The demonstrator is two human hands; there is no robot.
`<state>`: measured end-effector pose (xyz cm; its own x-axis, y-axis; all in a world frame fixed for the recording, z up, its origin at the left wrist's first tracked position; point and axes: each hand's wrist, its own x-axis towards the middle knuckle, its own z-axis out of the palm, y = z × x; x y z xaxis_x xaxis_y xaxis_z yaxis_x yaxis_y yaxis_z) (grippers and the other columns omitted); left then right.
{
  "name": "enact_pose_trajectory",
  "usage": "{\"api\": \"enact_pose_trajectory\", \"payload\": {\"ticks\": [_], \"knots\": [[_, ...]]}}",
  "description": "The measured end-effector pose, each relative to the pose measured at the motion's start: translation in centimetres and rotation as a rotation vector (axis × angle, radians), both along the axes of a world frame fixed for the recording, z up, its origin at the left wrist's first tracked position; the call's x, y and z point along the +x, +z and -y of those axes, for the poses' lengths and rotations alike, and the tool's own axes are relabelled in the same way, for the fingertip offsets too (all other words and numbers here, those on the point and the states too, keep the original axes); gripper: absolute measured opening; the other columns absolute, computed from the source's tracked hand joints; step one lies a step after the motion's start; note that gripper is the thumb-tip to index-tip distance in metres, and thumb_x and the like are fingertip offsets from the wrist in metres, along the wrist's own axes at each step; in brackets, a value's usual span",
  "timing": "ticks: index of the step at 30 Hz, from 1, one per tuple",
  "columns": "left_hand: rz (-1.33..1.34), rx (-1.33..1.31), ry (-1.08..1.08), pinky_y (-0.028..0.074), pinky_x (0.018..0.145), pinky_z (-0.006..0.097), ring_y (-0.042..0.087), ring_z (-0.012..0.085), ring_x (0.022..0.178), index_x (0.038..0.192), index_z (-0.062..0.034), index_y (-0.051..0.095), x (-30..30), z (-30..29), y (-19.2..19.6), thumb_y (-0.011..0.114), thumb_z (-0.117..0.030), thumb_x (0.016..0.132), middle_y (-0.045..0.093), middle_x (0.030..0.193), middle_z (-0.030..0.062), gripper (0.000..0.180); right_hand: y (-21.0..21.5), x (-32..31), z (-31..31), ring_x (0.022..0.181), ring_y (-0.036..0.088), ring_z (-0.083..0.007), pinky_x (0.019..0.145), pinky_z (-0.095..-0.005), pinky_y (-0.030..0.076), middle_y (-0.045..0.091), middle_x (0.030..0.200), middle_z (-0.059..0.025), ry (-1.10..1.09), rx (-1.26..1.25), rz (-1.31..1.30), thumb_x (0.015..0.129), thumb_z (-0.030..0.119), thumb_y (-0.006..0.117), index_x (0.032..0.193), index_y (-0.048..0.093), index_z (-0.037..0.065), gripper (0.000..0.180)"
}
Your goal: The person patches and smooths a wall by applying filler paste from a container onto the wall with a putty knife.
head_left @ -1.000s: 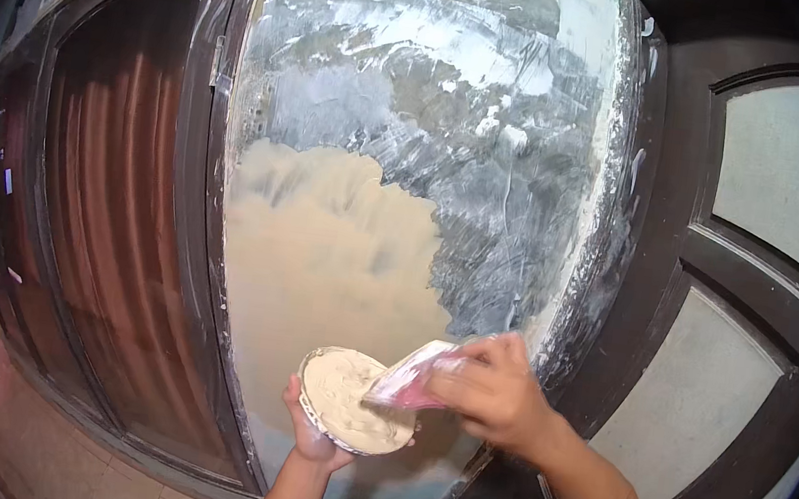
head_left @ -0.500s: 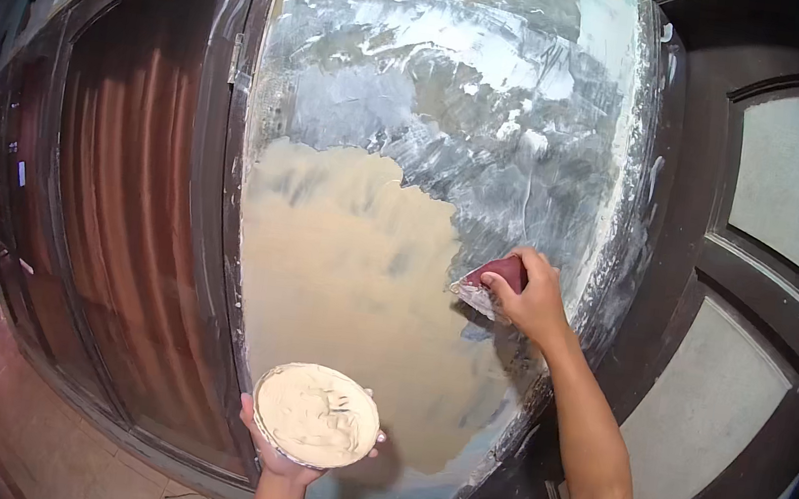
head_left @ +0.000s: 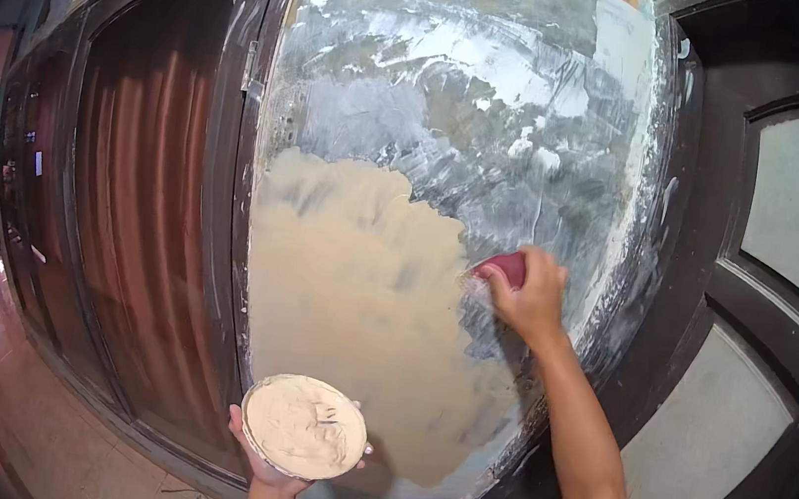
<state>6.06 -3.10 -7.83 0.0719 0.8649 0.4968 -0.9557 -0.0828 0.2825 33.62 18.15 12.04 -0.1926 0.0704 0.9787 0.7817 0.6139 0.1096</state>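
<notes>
My left hand (head_left: 266, 463) is wrapped around a round bowl of beige putty (head_left: 303, 427) from below, low in front of the wall. The putty's top is uneven, with a small dent in the middle. Higher and to the right, my right hand (head_left: 531, 298) grips a putty knife with a dark red handle (head_left: 507, 267). Its blade lies at the wall, at the right edge of the smeared beige putty patch (head_left: 355, 284), and is partly blurred. Above the patch the bare grey wall (head_left: 507, 183) shows white streaks and scrapes.
To the left of the wall stands a dark wooden door frame with a brown curtain (head_left: 139, 218) behind its panel. On the right is a dark wooden door (head_left: 684, 285) with pale panels. A tiled floor (head_left: 89, 421) stretches away at lower left.
My right hand has shifted the putty knife slightly across the wall and turned it. The bowl in my left hand sits a little lower and further left. The whole view has shifted a little.
</notes>
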Motion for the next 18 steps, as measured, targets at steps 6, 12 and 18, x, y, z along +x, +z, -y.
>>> {"api": "enact_pose_trajectory", "payload": {"ticks": [6, 12, 18], "knots": [[0.094, 0.003, -0.001, 0.047, 0.090, 0.083, 0.053, 0.0628, 0.122, 0.156, -0.0110, 0.038, 1.0, 0.4, 0.1, 0.044, -0.101, 0.070, 0.046, 0.148, 0.0334, 0.124, -1.5, -0.4, 0.6, 0.092, 0.059, -0.0327, 0.086, -0.0444, 0.038, 0.064, 0.098, -0.0120, 0.068, -0.065, 0.174, 0.081, 0.039, 0.084, 0.108, 0.063, 0.006, 0.048], [-0.001, 0.027, 0.045, 0.045, 0.091, 0.083, 0.051, 0.0637, 0.125, 0.156, -0.0130, 0.038, 1.1, 0.7, -1.0, 0.042, -0.101, 0.071, 0.043, 0.153, 0.0299, 0.122, -0.1, 0.4, -0.3, 0.091, 0.059, -0.0313, 0.083, -0.0445, 0.036, 0.064, 0.097, -0.0106, 0.097, 0.036, -0.034, 0.080, 0.043, 0.084, 0.104, 0.064, 0.006, 0.048], [0.166, 0.006, 0.012, 0.047, 0.084, 0.084, 0.052, 0.0666, 0.120, 0.156, -0.0105, 0.040, 1.8, 0.3, -0.9, 0.044, -0.100, 0.071, 0.036, 0.152, 0.0418, 0.123, 0.1, -0.6, -0.3, 0.090, 0.060, -0.0313, 0.083, -0.0446, 0.037, 0.065, 0.096, -0.0100, 0.040, 0.001, 0.124, 0.081, 0.043, 0.084, 0.106, 0.064, 0.005, 0.050]]}}
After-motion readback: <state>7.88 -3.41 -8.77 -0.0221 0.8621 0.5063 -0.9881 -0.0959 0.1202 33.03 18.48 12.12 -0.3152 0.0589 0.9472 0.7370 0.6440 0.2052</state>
